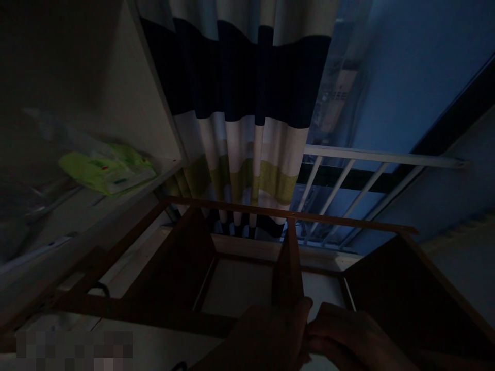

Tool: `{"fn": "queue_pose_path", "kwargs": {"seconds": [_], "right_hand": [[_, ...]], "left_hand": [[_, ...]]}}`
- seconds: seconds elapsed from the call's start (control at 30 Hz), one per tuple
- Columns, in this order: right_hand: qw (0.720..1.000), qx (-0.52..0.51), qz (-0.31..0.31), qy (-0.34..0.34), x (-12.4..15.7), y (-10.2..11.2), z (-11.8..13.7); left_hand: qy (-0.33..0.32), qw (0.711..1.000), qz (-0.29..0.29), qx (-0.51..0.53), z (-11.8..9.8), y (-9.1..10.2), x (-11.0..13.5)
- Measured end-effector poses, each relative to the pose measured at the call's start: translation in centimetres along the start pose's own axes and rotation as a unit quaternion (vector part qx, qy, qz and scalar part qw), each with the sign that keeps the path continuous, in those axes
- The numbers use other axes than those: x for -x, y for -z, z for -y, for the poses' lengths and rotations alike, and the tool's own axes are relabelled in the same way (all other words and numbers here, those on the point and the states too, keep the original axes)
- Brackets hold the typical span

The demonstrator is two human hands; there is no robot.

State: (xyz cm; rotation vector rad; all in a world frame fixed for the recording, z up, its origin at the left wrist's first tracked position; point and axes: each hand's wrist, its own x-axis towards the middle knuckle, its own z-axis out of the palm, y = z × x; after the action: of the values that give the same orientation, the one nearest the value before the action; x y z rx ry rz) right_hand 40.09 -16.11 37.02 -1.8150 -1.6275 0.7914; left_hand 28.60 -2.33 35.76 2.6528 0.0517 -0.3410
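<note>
A brown wooden frame (pixel 251 208) with upright divider boards stands in dim light before me. My left hand (pixel 266 332) is at the near end of the middle divider (pixel 291 263), its thumb up and its fingers curled round the wood where the front rail (pixel 154 315) meets it. Close by on the right, my right hand (pixel 348 332) has its fingers bent and pressed together, the tips almost at my left thumb. Whatever lies between those fingertips is too dark to make out. The right-hand side board (pixel 410 288) slants away beyond my right hand.
A striped curtain (pixel 247 82) hangs behind the frame, beside a window with a white railing (pixel 379 156). On the left, a pale shelf (pixel 166 167) holds a bright green package (pixel 112 167). A dark cable loop (pixel 101 287) shows near the frame's left side.
</note>
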Motion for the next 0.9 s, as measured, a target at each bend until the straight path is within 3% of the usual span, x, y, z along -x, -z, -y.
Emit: {"fn": "queue_pose_path", "kwargs": {"seconds": [0.47, 0.73, 0.9], "right_hand": [[0.997, -0.015, -0.037, 0.070, 0.4, -0.5, -1.4], [0.996, -0.032, -0.027, 0.083, -0.7, 0.2, -0.4], [0.997, -0.019, -0.045, 0.058, -0.4, 0.0, -0.9]], "left_hand": [[0.003, 0.996, -0.030, -0.089, 0.5, -1.2, -0.2], [0.019, 0.998, 0.021, -0.049, 0.2, -0.2, -0.2], [0.017, 0.998, 0.016, -0.054, 0.3, -0.7, -0.2]]}}
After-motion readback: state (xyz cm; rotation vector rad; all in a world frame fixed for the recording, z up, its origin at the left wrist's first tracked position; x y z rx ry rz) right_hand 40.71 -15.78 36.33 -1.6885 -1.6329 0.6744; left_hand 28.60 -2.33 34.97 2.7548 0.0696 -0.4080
